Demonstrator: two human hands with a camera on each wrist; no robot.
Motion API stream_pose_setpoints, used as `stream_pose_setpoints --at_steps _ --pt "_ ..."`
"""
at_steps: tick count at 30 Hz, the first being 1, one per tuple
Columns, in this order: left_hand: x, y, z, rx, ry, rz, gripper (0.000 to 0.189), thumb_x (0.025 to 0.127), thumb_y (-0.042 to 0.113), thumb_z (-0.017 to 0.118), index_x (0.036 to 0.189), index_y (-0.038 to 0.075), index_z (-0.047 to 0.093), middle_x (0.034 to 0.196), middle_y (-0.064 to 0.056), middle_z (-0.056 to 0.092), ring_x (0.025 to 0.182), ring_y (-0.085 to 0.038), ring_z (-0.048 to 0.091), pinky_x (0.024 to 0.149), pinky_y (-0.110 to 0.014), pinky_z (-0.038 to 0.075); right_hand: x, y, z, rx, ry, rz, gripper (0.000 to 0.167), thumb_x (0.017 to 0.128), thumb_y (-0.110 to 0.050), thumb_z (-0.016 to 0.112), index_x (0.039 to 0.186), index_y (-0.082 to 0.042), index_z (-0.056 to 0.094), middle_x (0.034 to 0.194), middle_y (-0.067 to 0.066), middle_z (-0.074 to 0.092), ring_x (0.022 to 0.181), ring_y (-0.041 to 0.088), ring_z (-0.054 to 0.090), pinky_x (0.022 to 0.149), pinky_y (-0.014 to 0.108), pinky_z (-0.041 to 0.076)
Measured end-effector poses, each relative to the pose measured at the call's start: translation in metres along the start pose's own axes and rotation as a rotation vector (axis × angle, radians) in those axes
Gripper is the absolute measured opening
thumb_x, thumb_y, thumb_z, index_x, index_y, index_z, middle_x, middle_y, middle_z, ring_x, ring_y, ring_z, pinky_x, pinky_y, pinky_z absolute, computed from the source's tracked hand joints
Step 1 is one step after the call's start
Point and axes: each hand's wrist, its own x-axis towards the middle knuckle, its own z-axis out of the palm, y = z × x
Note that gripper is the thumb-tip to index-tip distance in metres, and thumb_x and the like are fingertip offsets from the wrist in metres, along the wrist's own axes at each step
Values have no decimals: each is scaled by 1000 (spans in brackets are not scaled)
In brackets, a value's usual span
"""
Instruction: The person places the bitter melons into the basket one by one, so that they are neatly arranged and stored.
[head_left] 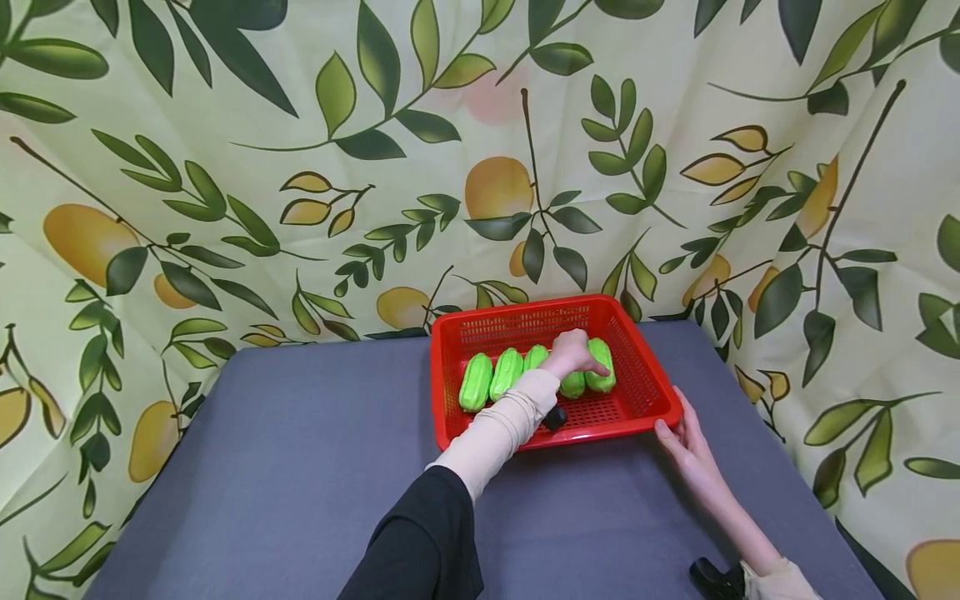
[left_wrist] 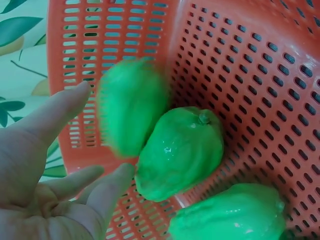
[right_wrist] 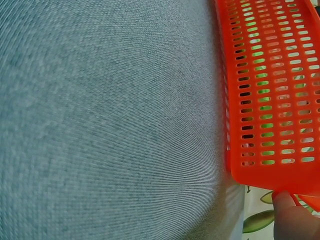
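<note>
A red plastic basket (head_left: 450, 333) with slotted walls stands at the back of the table. Several glossy green chayotes (head_left: 476, 383) lie side by side in it. My left hand (head_left: 573, 352) reaches over them toward the right part of the row. Seen from the left wrist, the fingers of that hand (left_wrist: 55, 195) are spread and hold nothing, fingertips right beside a blurred chayote (left_wrist: 131, 107) and a sharper chayote (left_wrist: 182, 152). My right hand (head_left: 697, 458) grips the basket's front right corner, the thumb (right_wrist: 286, 200) at the rim in the right wrist view.
A grey-blue cloth covers the table (head_left: 300, 467). Behind it hangs a curtain (head_left: 420, 167) printed with leaves and oranges, close against the basket's back. A black wrist camera (head_left: 716, 579) sits by the right sleeve.
</note>
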Motion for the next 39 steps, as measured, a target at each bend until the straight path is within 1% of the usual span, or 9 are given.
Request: stream_pose_setpoints --at_steps 5,11,20,23,27,29,33,35,39 --pt "-1 -7 -5 3 0 15 60 73 37 80 121 7 60 119 -3 64 109 -19 60 87 -22 49 1 -1 3 10 -5 5 68 99 -8 43 151 0 -1 146 38 12 110 -19 44 85 1 41" --pt "-5 -12 -16 -42 -3 67 65 76 37 77 130 7 56 129 -3 61 117 -18 57 94 -21 46 2 -3 5 20 -11 15 68 99 -10 43 151 0 -2 146 38 11 109 -20 44 85 1 41" --pt "-19 -26 -43 -345 -24 185 61 80 28 75 131 2 55 128 -12 61 114 -21 59 89 -23 50 1 -2 4 16 -19 8 68 100 -9 42 151 -1 -3 148 35 12 109 -19 44 85 1 41" --pt "-22 -34 -47 -478 -33 211 61 80 25 74 132 3 53 130 -15 59 119 -23 58 92 -24 50 0 1 3 21 -15 -15 68 99 -7 43 151 0 -1 149 9 30 110 -18 46 85 1 42" --pt "-26 -43 -50 -595 -32 229 60 81 22 74 134 4 51 132 -16 57 122 -26 56 96 -27 49 -2 2 2 24 -12 -33 67 99 -5 43 150 1 1 132 -23 37 109 -17 47 84 1 42" --pt "-27 -47 -52 -629 -28 231 59 82 22 73 134 4 51 132 -16 57 122 -26 56 96 -27 50 -2 1 2 20 -14 -25 67 99 -6 43 150 1 0 134 -22 36 109 -18 47 85 1 42" --pt "-32 -54 -54 -677 -22 240 58 82 20 74 133 6 52 134 -13 56 123 -27 56 96 -26 50 -2 -2 3 7 -15 2 68 100 -9 42 150 0 -2 148 2 30 109 -19 45 84 0 41" --pt "-35 -57 -56 -707 -14 247 58 82 19 74 133 6 52 135 -12 55 124 -26 55 97 -26 49 -1 -2 2 4 -15 13 68 100 -9 42 151 -1 -3 150 8 27 109 -19 45 84 0 41" --pt "-41 -66 -60 -770 24 257 57 82 17 73 134 6 51 138 -9 53 125 -24 54 99 -27 48 -1 -3 1 6 -17 13 68 100 -9 42 151 -2 -2 143 -11 33 108 -19 46 83 1 42"
